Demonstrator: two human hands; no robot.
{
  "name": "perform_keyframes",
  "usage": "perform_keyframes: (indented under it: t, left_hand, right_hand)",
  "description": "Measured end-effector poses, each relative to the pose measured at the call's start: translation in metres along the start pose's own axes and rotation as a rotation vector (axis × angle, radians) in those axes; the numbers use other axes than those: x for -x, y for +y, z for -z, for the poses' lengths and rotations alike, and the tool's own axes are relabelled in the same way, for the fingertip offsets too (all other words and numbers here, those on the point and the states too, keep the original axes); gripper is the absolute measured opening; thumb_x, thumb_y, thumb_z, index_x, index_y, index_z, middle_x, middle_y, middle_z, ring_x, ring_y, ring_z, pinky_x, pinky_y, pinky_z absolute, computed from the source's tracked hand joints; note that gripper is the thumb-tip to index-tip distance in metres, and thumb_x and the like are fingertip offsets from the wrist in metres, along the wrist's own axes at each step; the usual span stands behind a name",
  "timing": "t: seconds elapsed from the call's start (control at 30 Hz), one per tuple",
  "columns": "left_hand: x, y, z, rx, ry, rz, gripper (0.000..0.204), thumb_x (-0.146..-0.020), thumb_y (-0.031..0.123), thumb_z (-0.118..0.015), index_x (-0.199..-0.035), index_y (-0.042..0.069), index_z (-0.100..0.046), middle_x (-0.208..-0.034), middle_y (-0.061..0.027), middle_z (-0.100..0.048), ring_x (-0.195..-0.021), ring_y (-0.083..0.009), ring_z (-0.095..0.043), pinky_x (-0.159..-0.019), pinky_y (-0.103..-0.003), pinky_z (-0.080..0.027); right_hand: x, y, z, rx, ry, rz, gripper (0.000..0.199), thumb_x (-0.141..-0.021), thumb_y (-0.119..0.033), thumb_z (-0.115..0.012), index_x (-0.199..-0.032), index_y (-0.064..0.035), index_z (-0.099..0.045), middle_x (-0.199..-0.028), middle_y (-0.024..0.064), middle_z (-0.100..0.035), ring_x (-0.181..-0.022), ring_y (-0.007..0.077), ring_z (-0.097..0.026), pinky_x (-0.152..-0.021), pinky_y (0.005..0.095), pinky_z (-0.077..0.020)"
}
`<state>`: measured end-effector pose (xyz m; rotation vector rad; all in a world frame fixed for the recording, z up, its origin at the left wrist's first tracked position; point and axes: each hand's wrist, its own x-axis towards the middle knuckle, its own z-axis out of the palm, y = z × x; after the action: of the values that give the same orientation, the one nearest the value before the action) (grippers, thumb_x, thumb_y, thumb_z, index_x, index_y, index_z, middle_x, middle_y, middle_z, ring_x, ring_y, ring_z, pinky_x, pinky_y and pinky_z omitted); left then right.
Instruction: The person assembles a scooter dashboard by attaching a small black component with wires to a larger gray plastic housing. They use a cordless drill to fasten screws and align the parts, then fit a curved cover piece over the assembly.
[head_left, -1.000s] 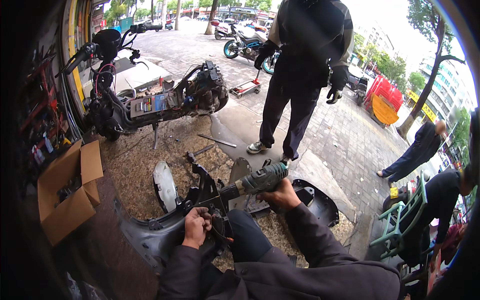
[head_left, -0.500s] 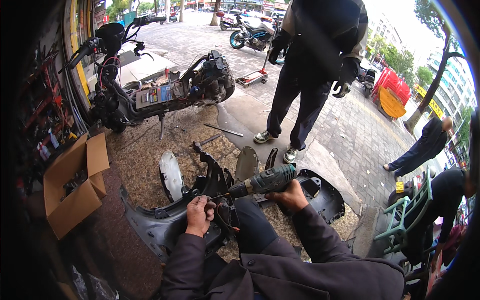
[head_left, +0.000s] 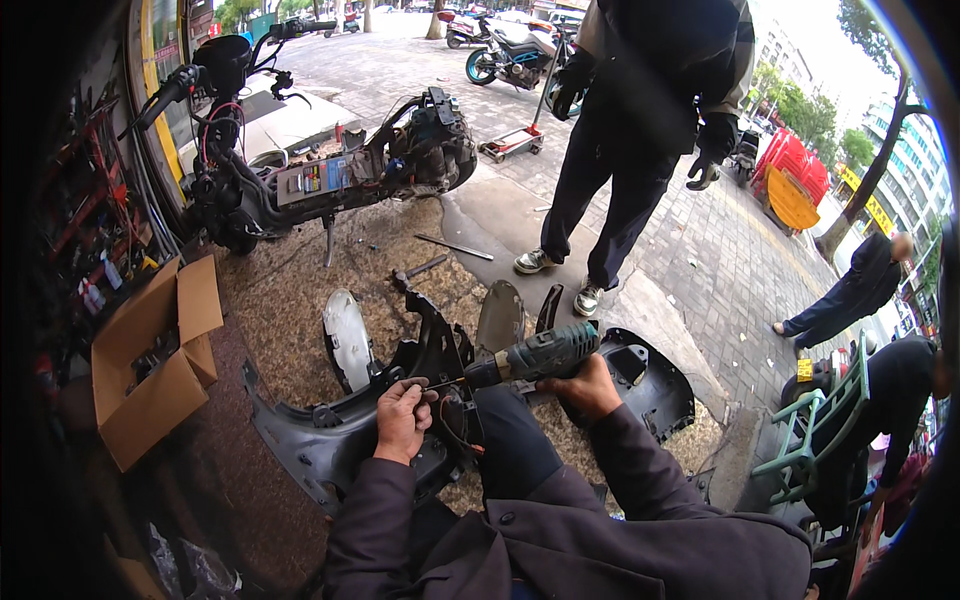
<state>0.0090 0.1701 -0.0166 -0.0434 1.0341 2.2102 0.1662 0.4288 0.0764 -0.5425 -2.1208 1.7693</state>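
Since the earlier frame, my view drops closer to the work, and my left hand [head_left: 402, 420] shifts up to the tip of the cordless drill [head_left: 535, 356], which swings flatter across my lap. My right hand [head_left: 590, 388] wraps closed around the drill's grip, its body pointing left. My left hand pinches narrow at the bit, fingers curled against the dark scooter body panel [head_left: 330, 440] that lies across the gravel floor in front of my knees. A second black panel [head_left: 650, 385] rests just beside my right forearm, and pale fender pieces [head_left: 348, 340] stand behind the work.

Risks, as I judge them: my left fingertips sit at the bit, so a slip off the fastener could catch skin or wind in the loose red wire [head_left: 455, 435] nearby. The panel is unclamped on loose gravel and may twist under torque, cracking the plastic or stripping the screw. A freed fastener could vanish into the gravel. A standing person [head_left: 640, 150] and the stripped scooter [head_left: 330, 180] stay well apart; the cardboard box [head_left: 150, 360] sits near my left.
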Motion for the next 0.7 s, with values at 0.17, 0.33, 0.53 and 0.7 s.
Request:
perform_keyframes:
  t: [0.17, 0.33, 0.53, 0.7]
  left_hand:
    - [0.000, -0.002, 0.001, 0.014, 0.002, -0.038, 0.014, -0.098, 0.008, -0.060, -0.107, -0.001, -0.066, -0.082, -0.0066, -0.062, -0.056, -0.0086, -0.048, -0.047, -0.024, -0.036]
    - [-0.004, -0.001, 0.000, 0.031, 0.009, -0.055, 0.008, -0.096, 0.005, -0.061, -0.103, 0.003, -0.065, -0.081, -0.0072, -0.062, -0.054, -0.0080, -0.046, -0.045, -0.022, -0.035]
    - [-0.004, -0.005, 0.003, 0.160, -0.040, -0.084, 0.007, -0.097, 0.014, -0.067, -0.092, 0.009, -0.066, -0.078, -0.0008, -0.061, -0.056, -0.0085, -0.049, -0.046, -0.023, -0.037]
    - [-0.005, -0.005, 0.007, 0.192, -0.066, -0.066, 0.012, -0.096, 0.018, -0.070, -0.089, 0.009, -0.065, -0.078, 0.0004, -0.060, -0.056, -0.0079, -0.048, -0.046, -0.023, -0.036]
  right_hand:
    - [0.001, 0.009, -0.001, -0.059, 0.024, -0.015, 0.041, -0.071, 0.006, -0.082, -0.109, 0.0029, -0.067, -0.097, 0.0104, -0.076, -0.083, 0.0168, -0.072, -0.073, 0.0327, -0.0594]
    - [0.002, 0.014, -0.006, -0.158, 0.034, 0.019, 0.038, -0.073, 0.005, -0.080, -0.109, 0.0033, -0.069, -0.100, 0.0096, -0.076, -0.093, 0.0184, -0.071, -0.084, 0.0331, -0.0572]
    - [0.010, 0.021, -0.004, -0.033, -0.003, -0.076, 0.038, -0.072, -0.003, -0.085, -0.107, 0.0029, -0.072, -0.103, 0.0094, -0.076, -0.093, 0.0160, -0.071, -0.087, 0.0323, -0.0553]
    - [0.010, 0.031, -0.005, -0.012, 0.014, -0.072, 0.035, -0.074, -0.001, -0.084, -0.106, 0.0036, -0.071, -0.101, 0.0088, -0.076, -0.090, 0.0165, -0.071, -0.084, 0.0328, -0.0560]
